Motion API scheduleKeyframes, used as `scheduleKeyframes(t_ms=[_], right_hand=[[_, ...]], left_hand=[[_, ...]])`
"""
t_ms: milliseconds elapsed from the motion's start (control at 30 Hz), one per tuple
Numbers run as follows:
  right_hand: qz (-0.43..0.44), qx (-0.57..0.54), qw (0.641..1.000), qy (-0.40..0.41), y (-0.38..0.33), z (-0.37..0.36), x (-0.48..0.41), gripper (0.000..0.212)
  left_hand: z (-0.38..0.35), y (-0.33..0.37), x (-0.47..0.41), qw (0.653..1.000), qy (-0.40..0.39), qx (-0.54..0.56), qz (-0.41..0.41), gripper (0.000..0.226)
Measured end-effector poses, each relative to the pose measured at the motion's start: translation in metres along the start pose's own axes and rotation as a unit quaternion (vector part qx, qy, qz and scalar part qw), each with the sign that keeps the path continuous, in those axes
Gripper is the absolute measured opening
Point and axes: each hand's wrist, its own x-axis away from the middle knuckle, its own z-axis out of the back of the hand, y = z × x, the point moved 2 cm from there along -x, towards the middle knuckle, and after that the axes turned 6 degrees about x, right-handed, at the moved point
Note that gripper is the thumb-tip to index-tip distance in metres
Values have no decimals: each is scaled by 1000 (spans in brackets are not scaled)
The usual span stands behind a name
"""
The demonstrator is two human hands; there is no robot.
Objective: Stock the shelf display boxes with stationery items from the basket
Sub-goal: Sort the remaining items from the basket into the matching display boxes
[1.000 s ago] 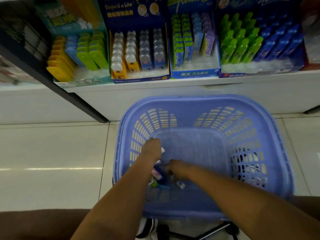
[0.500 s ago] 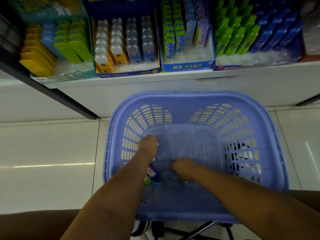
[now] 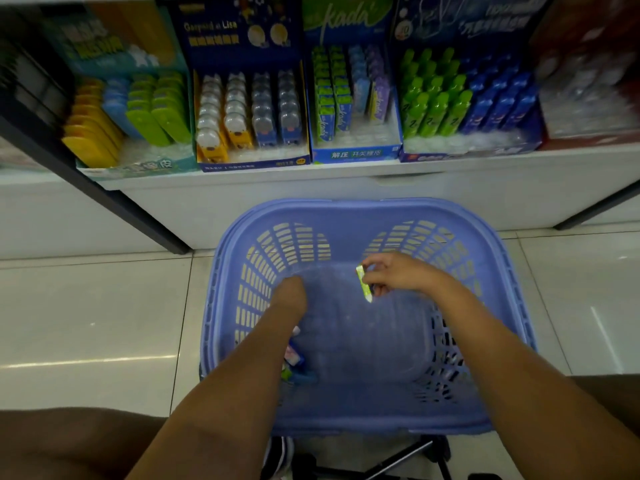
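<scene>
Right hand rose from lavender slatted plastic basket floor, pinching slim green-white packet, 1 o'clock. Left hand, 8 o'clock: grip hidden, above few leftover packets. Stocking seemed nearly finished.

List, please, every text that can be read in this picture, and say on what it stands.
"Gaspard et Lisa": header of the dark blue display box.
"kada": header of the green-topped display box, and on its green packs.
"解压 开关橡皮": its blue front strip.
Too blurred to read: the teal display box, the blue bottle box, the small green pack that the right hand pinches.
</scene>
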Motion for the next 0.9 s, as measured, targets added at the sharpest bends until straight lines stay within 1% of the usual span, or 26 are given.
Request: scheduleKeyframes(t_ms=[33, 67, 133, 167, 200, 233, 267, 333, 400, 467, 567, 767, 900], right_hand=[[26, -39, 999, 19, -13, 11, 7, 16], [58, -74, 995, 42, -28, 22, 15, 15], [132, -117, 978, 110, -58, 45, 31, 5], [168, -127, 964, 160, -72, 58, 38, 5], [198, -132, 948, 213, -85, 70, 44, 10], [223, -139, 930, 258, -96, 82, 48, 12], [243, -144, 913, 293, -106, 93, 50, 14], [269, -120, 888, 353, -123, 110, 50, 17], [284, -62, 869, 400, -136, 120, 43, 22], [288, 15, 861, 418, -147, 123, 31, 22], [291, 115, 857, 410, -156, 119, 12, 22], [310, 175, 833, 424, -161, 115, 0, 21], [331, 166, 829, 419, -159, 113, 0, 18]], left_hand=[[6, 4, -1, 1000, 18, 10, -10, 35], [14, 12, 3, 998, 35, 44, -10, 33], [33, 31, 11, 992, 57, 105, -37, 26], [42, 40, 15, 985, 69, 151, -50, 24], [51, 49, 20, 976, 72, 197, -56, 22], [58, 58, 27, 962, 65, 260, -60, 22], [66, 65, 36, 933, 59, 349, -61, 23], [78, 75, 52, 854, 38, 514, -75, 21], [93, 88, 65, 795, 13, 600, -91, 11], [109, 98, 72, 743, 3, 661, -105, 13], [128, 106, 81, 705, 0, 700, -113, 7], [138, 109, 85, 682, -2, 722, -114, 8], [140, 114, 87, 671, 1, 732, -119, 7]])
